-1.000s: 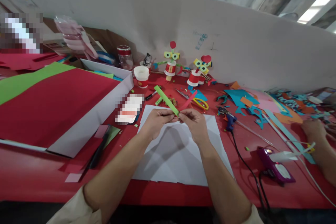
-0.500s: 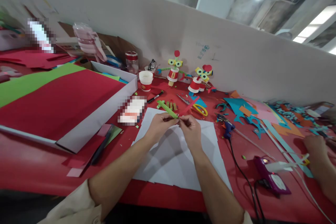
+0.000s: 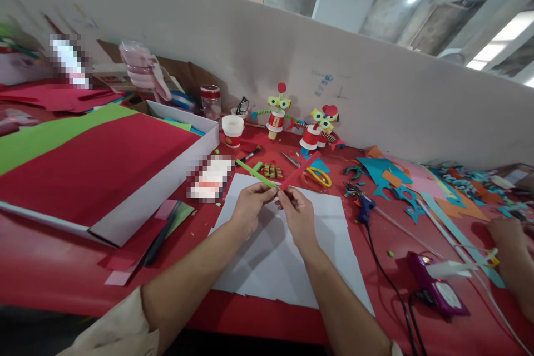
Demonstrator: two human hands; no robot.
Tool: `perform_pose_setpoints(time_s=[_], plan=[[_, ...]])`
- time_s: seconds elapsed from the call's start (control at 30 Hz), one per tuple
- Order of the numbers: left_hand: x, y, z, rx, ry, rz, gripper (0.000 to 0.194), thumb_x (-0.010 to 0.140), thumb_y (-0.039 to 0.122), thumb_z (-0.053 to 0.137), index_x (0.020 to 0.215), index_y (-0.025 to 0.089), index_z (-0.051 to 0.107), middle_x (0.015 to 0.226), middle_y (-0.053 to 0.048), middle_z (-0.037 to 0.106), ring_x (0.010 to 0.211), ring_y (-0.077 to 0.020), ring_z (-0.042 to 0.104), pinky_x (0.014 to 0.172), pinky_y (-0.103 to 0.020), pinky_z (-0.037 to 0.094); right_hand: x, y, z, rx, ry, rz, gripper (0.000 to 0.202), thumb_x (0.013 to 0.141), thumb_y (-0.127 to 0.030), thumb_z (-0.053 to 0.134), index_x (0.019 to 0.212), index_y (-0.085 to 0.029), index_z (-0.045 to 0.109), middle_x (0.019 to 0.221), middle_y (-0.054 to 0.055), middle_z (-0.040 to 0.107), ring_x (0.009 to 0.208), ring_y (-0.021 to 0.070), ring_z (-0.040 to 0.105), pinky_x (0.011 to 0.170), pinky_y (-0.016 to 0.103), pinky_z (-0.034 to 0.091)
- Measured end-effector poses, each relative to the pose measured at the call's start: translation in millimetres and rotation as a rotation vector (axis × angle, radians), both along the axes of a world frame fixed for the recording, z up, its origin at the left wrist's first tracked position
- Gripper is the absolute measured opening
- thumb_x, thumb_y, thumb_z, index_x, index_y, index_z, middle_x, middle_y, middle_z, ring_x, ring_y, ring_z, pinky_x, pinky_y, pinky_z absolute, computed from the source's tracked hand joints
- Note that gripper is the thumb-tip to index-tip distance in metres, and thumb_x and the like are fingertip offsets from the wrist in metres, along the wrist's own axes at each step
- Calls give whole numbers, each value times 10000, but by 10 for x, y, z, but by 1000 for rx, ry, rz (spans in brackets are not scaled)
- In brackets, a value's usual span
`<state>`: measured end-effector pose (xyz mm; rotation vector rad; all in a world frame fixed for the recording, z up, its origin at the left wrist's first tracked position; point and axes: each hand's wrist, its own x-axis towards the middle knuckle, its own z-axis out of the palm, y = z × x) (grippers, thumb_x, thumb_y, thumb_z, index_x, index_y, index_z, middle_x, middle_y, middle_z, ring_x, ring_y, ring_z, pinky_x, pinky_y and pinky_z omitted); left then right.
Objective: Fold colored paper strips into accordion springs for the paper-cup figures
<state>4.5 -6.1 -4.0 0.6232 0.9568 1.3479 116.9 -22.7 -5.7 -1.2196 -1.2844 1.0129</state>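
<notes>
Above a white sheet [image 3: 287, 256], my left hand [image 3: 251, 207] pinches a green paper strip [image 3: 254, 173] that points up and left. My right hand [image 3: 297, 210] pinches a red paper strip [image 3: 301, 171] slanting up and right. The two strips meet in a V at my fingertips, which hide the join. Just beyond lie small folded green paper springs [image 3: 271, 169] and a pair of yellow-handled scissors [image 3: 320, 177]. A black pen [image 3: 248, 154] rests behind the left strip.
A white box [image 3: 154, 183] with red and green paper stands at left. Paper-cup figures [image 3: 275, 117] and a cup [image 3: 232, 130] are at the back. A blue glue gun [image 3: 365, 208], purple power strip [image 3: 438, 286], cords and a co-worker's hand [image 3: 507, 233] are at right.
Both hands have shifted slightly left. The green strip has turned to show a narrower side, and the red strip now stands out more fully above my right fingers.
</notes>
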Motion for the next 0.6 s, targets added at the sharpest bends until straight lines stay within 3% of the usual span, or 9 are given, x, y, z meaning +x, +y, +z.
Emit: perform_pose_setpoints(time_s=[0.43, 0.6], plan=[[5, 6, -17, -39, 31, 18, 259, 466, 296, 827, 554, 155, 628, 559, 24, 572, 573, -96, 483, 627, -257, 380, 32, 30, -65, 52, -63, 14, 232, 780, -416, 626, 844, -193, 621, 749, 21, 672, 666, 164, 636, 636, 278, 506], [14, -18, 11, 24, -40, -108, 238, 537, 299, 812, 584, 163, 623, 571, 33, 567, 566, -94, 496, 634, -253, 399, 39, 31, -35, 35, 44, 15, 210, 787, -399, 622, 766, -191, 604, 671, 5, 656, 634, 156, 626, 649, 284, 507]])
